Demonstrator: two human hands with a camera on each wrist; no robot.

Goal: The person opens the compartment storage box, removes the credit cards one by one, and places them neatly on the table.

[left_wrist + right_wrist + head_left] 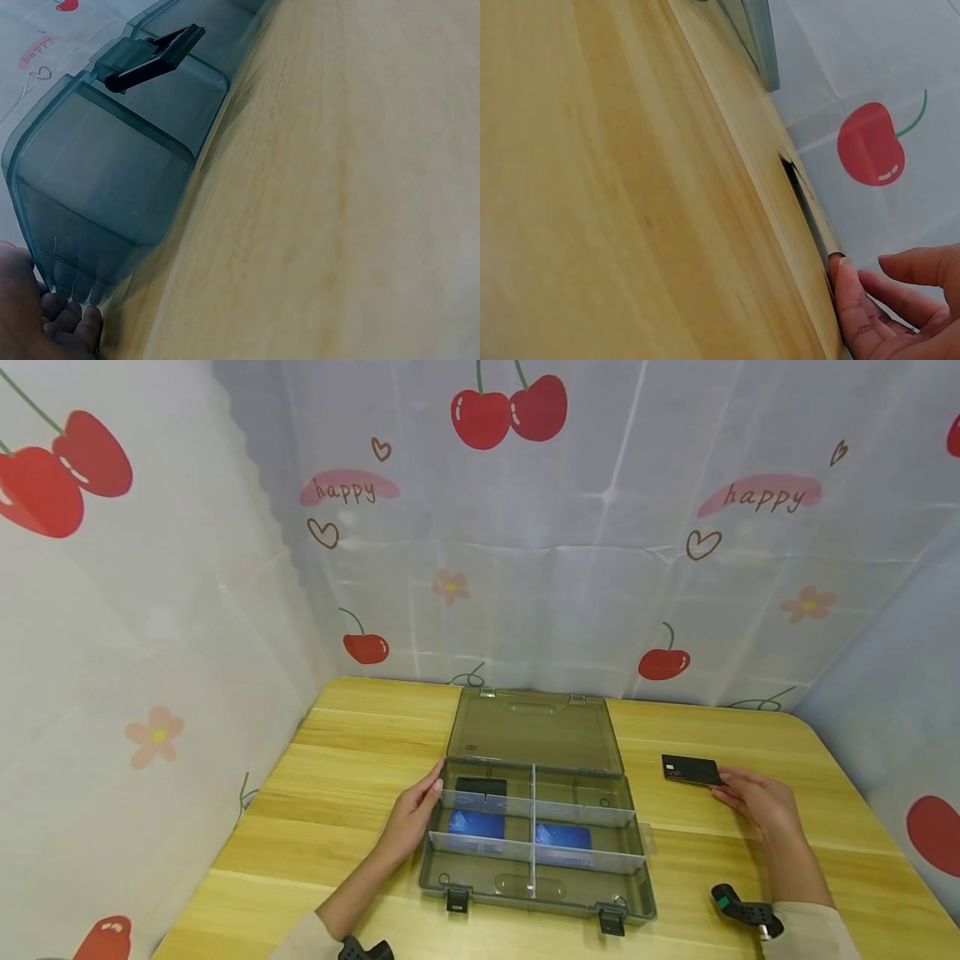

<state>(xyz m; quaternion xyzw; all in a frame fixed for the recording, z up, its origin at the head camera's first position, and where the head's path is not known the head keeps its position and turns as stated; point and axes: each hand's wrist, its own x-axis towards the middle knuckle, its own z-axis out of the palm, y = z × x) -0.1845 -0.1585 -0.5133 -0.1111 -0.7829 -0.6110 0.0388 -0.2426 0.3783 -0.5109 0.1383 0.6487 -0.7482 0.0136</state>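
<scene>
A smoky translucent compartment box (480, 902) stands on the table with its lid (536, 731) raised back. My left hand (411, 814) holds the box's left side; in the left wrist view, the fingers (71, 319) lie at its lower corner. Inside, a black card (482, 787) lies in the back left compartment. Blue cards fill part of the middle row: one on the left (477, 827), one on the right (564, 839). To the right of the box, my right hand (761, 802) pinches the near right corner of a black card marked VIP (690, 769), low over the table.
The wooden table (360, 727) has white curtains (540, 510) with cherry prints behind it and at both sides. Two black latches hang at the box's front, one on the left (457, 900) and one on the right (611, 921). A clear tab (648, 838) sticks out from its right side.
</scene>
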